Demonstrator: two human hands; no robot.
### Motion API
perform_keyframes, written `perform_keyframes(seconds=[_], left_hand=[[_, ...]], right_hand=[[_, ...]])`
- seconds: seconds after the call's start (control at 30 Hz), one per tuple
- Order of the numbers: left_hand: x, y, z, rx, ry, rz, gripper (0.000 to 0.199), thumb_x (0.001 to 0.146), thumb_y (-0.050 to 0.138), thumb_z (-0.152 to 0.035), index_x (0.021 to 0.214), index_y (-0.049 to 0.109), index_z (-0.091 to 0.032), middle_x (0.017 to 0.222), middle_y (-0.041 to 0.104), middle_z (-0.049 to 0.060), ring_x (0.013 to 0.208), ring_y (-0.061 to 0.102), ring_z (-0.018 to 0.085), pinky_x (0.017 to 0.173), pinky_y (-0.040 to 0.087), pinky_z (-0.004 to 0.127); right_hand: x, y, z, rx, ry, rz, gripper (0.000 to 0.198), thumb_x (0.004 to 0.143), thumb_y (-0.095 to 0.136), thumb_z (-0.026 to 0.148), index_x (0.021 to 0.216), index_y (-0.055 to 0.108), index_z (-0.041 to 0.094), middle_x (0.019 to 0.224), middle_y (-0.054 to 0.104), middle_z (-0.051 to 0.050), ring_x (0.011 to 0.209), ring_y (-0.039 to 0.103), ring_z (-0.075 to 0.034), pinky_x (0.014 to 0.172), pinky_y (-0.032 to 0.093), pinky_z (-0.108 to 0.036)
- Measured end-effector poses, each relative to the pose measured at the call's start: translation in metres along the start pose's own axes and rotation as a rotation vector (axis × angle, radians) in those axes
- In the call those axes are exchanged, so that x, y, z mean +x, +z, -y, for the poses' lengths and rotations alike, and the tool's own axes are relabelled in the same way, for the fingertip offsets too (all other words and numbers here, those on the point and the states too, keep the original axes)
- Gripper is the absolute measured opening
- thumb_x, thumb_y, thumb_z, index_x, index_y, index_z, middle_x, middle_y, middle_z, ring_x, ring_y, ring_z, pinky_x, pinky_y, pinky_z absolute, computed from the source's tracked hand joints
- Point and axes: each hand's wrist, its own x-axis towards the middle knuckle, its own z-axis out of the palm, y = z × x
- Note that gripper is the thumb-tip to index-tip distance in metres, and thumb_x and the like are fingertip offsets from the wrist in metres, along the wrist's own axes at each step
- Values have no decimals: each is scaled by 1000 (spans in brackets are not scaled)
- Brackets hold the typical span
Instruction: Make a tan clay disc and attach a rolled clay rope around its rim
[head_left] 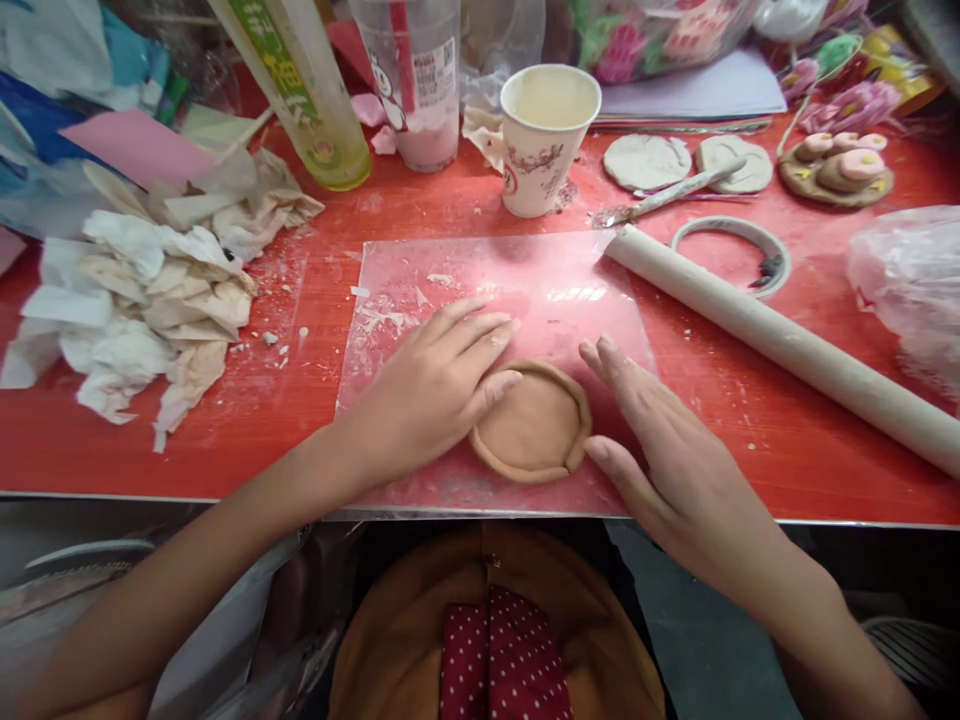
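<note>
A round, shallow clay dish (pixel 531 425) with a raised coil rim lies on a clear plastic sheet (pixel 390 270) near the table's front edge. The coil's ends meet at the lower right, where a small seam shows. My left hand (pixel 442 385) rests at the dish's left side, fingers stretched out, thumb over the rim. On the right, my right hand (pixel 649 425) has its fingers extended and thumb apart, beside the rim. Its thumb tip is close to the coil's seam; whether it touches I cannot tell. Neither hand grips anything.
A long grey tube (pixel 780 340) and a tape ring (pixel 784 255) lie to the right. Behind stand a paper cup (pixel 544 150), a plastic cup (pixel 424 120) and a bottle (pixel 311 110). Crumpled tissues (pixel 165 290) cover the left; flat clay pieces (pixel 646 163) sit at the back.
</note>
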Motion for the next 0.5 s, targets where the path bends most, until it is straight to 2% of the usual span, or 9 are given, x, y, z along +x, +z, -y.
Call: perform_keyframes(seconds=[0.13, 0.3, 0.5], left_hand=[[9, 1, 2, -90, 0, -9, 22, 90, 51, -25, 105, 61, -13, 113, 63, 9, 118, 49, 23, 103, 40, 43], [9, 1, -6, -116, -43, -62, 17, 91, 50, -24, 96, 62, -13, 97, 65, 6, 99, 56, 19, 92, 45, 36], [5, 0, -6, -93, 4, -143, 18, 92, 48, -24, 95, 62, -13, 91, 66, 5, 89, 57, 17, 85, 45, 33]], right_hand=[[8, 2, -2, 24, 41, -9, 58, 95, 41, 32, 146, 23, 13, 138, 49, -15, 129, 45, -24, 105, 40, -46], [10, 1, -1, 71, 62, -39, 51, 94, 44, 28, 143, 32, 20, 134, 54, -11, 124, 51, -23, 101, 46, -43], [14, -2, 1, 41, 40, -61, 40, 92, 49, 23, 130, 47, 12, 124, 61, -13, 114, 58, -21, 98, 48, -37]])
